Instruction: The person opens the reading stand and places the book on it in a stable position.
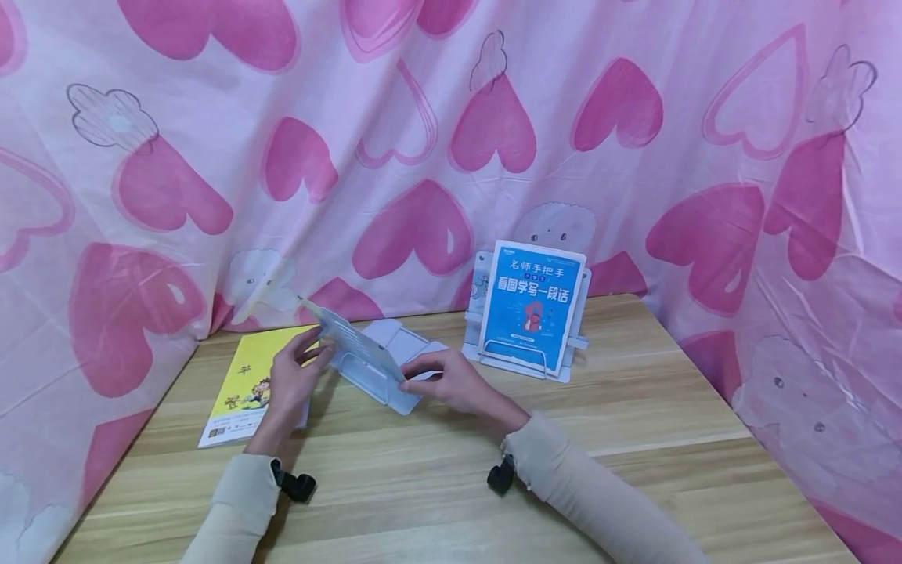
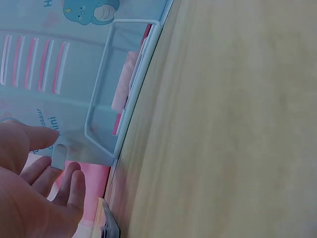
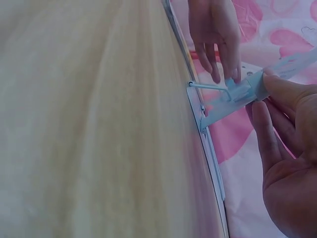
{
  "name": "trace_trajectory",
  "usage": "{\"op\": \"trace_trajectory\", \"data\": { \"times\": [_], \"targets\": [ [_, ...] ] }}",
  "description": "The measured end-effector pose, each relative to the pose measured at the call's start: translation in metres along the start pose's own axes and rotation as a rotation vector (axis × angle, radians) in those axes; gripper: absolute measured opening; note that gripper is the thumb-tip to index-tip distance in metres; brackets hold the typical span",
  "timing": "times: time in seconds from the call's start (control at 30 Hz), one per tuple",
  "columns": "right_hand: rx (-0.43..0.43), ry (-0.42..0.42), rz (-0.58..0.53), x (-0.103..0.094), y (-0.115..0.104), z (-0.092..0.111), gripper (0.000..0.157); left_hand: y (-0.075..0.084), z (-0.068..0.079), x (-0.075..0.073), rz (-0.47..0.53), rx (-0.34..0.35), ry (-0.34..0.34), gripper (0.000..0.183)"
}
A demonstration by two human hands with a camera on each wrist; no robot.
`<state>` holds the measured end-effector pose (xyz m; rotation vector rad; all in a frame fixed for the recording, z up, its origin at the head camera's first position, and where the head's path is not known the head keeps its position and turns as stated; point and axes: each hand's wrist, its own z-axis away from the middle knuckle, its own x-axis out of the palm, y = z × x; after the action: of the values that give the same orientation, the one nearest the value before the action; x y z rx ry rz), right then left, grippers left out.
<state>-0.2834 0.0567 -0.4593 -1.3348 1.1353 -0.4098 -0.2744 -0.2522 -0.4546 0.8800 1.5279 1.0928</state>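
A light blue metal book stand with a dinosaur print, slots and a wire page holder stands partly unfolded on the table, its back plate (image 1: 359,345) tilted up over the base (image 1: 405,403). My left hand (image 1: 297,376) is at the plate's left edge; in the left wrist view its thumb (image 2: 42,138) lies on the front by a small side tab (image 2: 59,156), the other fingers behind. At the opposite edge my right hand (image 1: 454,380) pinches the plate between thumb and fingers, as the right wrist view shows too. The wire holder (image 2: 101,74) lies across the plate's lower part.
To the left lies a yellow book (image 1: 236,384), partly behind my left hand. A second book stand (image 1: 575,342) at the back right holds a blue book (image 1: 528,305) upright. A pink heart-patterned curtain (image 1: 550,94) hangs behind the wooden table (image 1: 437,486).
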Motion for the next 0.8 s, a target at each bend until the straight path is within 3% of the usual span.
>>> {"op": "trace_trajectory", "data": {
  "times": [0.2, 0.43, 0.6, 0.8],
  "targets": [
    [0.011, -0.010, 0.001, 0.003, -0.004, 0.001, 0.027, 0.000, -0.008, 0.008, 0.024, 0.032, -0.006, 0.058],
    [0.022, -0.018, -0.006, 0.007, -0.004, 0.001, 0.028, 0.001, -0.018, 0.020, -0.004, 0.006, -0.010, 0.057],
    [0.001, -0.014, -0.003, 0.010, -0.006, 0.001, 0.030, 0.001, -0.020, 0.025, -0.005, 0.006, -0.067, 0.061],
    [-0.027, -0.017, 0.017, 0.011, -0.009, 0.003, 0.032, 0.000, -0.020, 0.029, -0.007, 0.084, -0.172, 0.071]
  ]
}}
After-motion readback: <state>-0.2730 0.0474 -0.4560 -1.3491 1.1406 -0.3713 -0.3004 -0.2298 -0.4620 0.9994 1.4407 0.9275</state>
